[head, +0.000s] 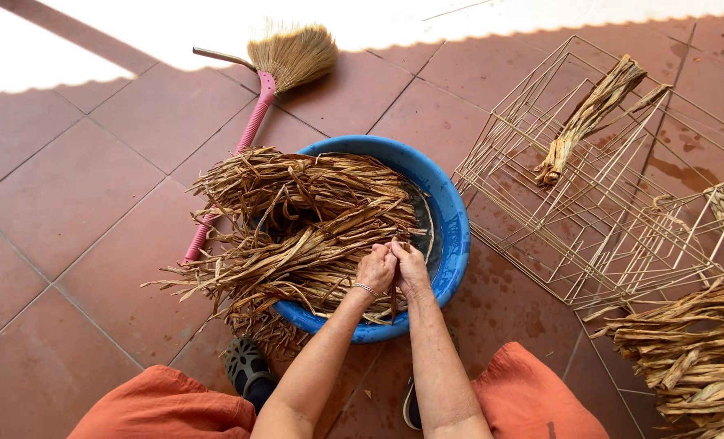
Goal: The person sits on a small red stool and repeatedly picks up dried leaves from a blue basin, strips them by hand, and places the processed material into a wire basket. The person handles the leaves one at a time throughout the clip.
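Both hands meet over the near right of the basin, on the leaves.

I see my left hand (376, 268) and right hand (411, 267) pressed together, pinching dry leaves (297, 236) heaped in the blue basin (451, 236); the bundle runs left from them, long axis left-right, ends overhanging the floor (69, 187), left hand nearer.

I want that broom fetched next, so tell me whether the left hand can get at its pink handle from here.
Probably yes: the left hand is busy in the dried leaves, but the pink handle lies uncovered beyond the blue basin.
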Tool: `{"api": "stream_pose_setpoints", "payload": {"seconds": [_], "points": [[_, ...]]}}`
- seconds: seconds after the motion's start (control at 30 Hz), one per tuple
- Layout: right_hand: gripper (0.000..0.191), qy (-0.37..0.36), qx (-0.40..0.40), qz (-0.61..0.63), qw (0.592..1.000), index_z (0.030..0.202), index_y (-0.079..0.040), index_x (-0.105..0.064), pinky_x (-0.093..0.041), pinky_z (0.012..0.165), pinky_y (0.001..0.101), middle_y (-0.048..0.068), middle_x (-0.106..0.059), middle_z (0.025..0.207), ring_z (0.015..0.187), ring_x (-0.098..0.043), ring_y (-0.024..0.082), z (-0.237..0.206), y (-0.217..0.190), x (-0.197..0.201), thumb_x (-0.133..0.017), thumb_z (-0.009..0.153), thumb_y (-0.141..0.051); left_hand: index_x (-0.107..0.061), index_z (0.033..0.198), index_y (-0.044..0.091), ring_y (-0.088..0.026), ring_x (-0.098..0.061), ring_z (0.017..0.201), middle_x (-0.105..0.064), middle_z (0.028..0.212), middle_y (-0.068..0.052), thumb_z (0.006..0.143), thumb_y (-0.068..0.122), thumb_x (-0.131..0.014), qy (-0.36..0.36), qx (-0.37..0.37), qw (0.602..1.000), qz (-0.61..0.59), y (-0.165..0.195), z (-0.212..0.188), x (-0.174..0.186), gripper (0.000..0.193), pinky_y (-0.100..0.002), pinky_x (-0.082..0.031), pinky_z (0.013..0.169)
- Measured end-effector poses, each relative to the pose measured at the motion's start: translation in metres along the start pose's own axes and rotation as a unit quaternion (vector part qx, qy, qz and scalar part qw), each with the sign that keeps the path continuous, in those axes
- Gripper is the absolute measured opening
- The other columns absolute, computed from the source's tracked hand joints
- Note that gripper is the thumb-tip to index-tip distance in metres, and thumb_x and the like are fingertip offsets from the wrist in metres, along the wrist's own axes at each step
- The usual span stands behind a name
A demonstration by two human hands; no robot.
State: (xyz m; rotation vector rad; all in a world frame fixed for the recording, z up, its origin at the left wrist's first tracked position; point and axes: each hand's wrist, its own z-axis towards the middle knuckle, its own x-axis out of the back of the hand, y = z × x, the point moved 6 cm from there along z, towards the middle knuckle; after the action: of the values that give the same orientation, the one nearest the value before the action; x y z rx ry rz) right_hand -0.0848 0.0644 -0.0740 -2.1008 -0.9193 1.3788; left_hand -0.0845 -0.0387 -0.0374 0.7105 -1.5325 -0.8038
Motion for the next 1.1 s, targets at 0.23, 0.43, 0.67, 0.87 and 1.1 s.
{"api": "stream_pose_setpoints", "payload": {"seconds": [0.23, 0.43, 0.67, 0.87, 1.1], "points": [[0.023, 0.161, 0.009, 0.108, 0.981, 0.094, 0.002, -0.059, -0.062, 0.068, 0.0454, 0.014, -0.07, 0.085, 0.076, -0.072, 0.03, 0.003, -0.006, 0.035, -0.053, 0.105, -0.018, -0.066, 0.1, 0.006, -0.048, -0.068, 0.088, -0.071, 0.089, -0.028, 0.094, 0.03, -0.048, -0.081, -0.036, 0.993, 0.076, 0.016, -0.019, -0.02, 0.03, -0.058, -0.052, 0.086], [0.029, 0.237, 0.031, 0.152, 0.959, 0.084, -0.006, -0.054, -0.039, 0.046, 0.0299, 0.004, -0.054, 0.07, 0.05, -0.042, 0.012, 0.007, -0.042, 0.06, -0.051, 0.108, -0.023, -0.063, 0.094, 0.004, -0.048, -0.067, 0.087, -0.07, 0.088, -0.026, 0.094, 0.027, -0.05, -0.108, -0.111, 0.985, 0.082, 0.029, -0.044, -0.024, 0.026, -0.058, -0.052, 0.083], [0.035, 0.257, 0.158, 0.108, 0.947, 0.072, -0.016, -0.047, -0.027, 0.038, 0.0311, -0.001, -0.038, 0.055, 0.04, -0.031, 0.014, 0.023, -0.121, 0.117, -0.047, 0.102, -0.034, -0.064, 0.089, 0.006, -0.044, -0.067, 0.079, -0.069, 0.082, -0.022, 0.091, 0.024, -0.056, -0.122, -0.153, 0.98, 0.038, -0.004, -0.06, -0.019, 0.019, -0.052, -0.054, 0.073], [0.039, 0.367, 0.237, 0.064, 0.897, 0.071, -0.008, -0.048, -0.025, 0.039, 0.0301, 0.002, -0.044, 0.056, 0.041, -0.035, 0.012, 0.019, -0.152, 0.19, -0.054, 0.105, -0.026, -0.059, 0.09, 0.007, -0.043, -0.064, 0.086, -0.063, 0.087, -0.02, 0.092, 0.019, -0.059, -0.143, -0.193, 0.97, 0.039, -0.079, -0.081, 0.012, 0.013, -0.051, -0.053, 0.075], [0.02, 0.375, 0.325, -0.075, 0.865, 0.087, -0.01, -0.047, -0.031, 0.036, 0.0262, 0.001, -0.055, 0.069, 0.046, -0.042, 0.007, -0.005, -0.153, 0.158, -0.053, 0.104, -0.02, -0.071, 0.096, 0.01, -0.037, -0.061, 0.106, -0.066, 0.103, -0.018, 0.09, 0.015, -0.061, -0.172, -0.076, 0.929, 0.32, -0.137, -0.057, 0.056, 0.013, -0.054, -0.047, 0.088]]}}
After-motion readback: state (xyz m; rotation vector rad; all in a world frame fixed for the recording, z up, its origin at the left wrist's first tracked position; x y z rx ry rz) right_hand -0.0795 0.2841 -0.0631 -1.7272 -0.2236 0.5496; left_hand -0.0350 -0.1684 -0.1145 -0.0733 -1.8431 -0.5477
